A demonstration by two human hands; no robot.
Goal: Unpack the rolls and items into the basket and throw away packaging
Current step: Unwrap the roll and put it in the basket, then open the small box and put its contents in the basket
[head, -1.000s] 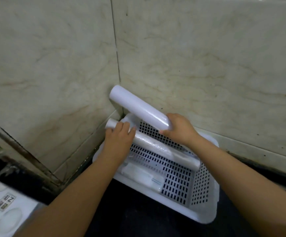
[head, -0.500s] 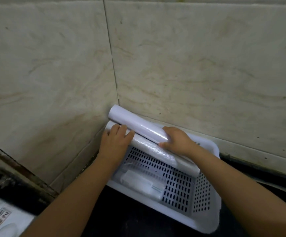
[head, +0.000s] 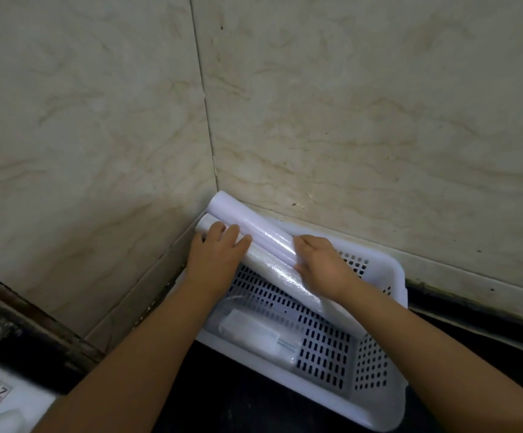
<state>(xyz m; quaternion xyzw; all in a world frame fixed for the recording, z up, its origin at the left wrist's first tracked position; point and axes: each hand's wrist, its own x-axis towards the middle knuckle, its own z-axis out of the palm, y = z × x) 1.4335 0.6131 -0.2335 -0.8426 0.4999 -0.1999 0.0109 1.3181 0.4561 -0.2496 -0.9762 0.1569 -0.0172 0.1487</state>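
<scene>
At the back corner of the dark counter (head: 241, 404), where two marbled wall tiles (head: 363, 126) meet, your white perforated basket (head: 391, 410) sits. Your left hand (head: 214, 257) presses flat, ungripped, on the clear roll (head: 280, 275); your right hand (head: 322, 265) rests loosely against the lavender roll (head: 254, 228). A wrapped packet (head: 255, 334) lies on the basket floor.

My left hand (head: 214, 260) hides part of the lower roll (head: 285, 276); the box (head: 0, 401) at bottom left is cut off.

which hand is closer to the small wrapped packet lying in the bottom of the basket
Left. The left hand sits just above the packet; the right hand rests farther off on the rolls.
</scene>
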